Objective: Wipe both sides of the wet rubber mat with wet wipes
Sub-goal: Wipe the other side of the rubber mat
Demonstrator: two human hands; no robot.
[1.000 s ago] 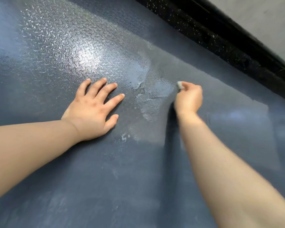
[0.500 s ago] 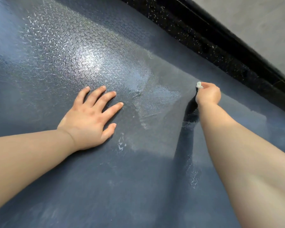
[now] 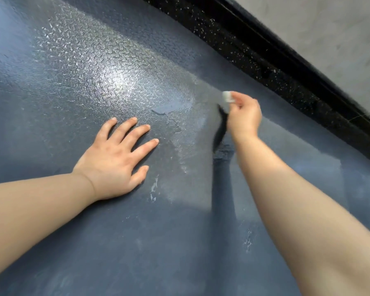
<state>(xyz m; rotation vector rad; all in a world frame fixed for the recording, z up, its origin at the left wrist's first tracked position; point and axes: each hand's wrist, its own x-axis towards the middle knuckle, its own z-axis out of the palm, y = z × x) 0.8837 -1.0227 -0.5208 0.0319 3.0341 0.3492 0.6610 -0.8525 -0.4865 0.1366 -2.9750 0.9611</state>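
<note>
We log one dark blue-grey textured rubber mat [image 3: 73,86] with a glossy wet patch, filling the view beneath both arms. One small white folded wet wipe [image 3: 228,96], pinched by the right hand [image 3: 244,118] near the mat's far edge. Left hand [image 3: 113,163] lies flat on the mat, fingers spread.

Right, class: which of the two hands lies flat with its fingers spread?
The left hand: it rests palm-down on the rubber mat, fingers spread, whereas the right hand is curled, pinching a small white wipe.
</note>
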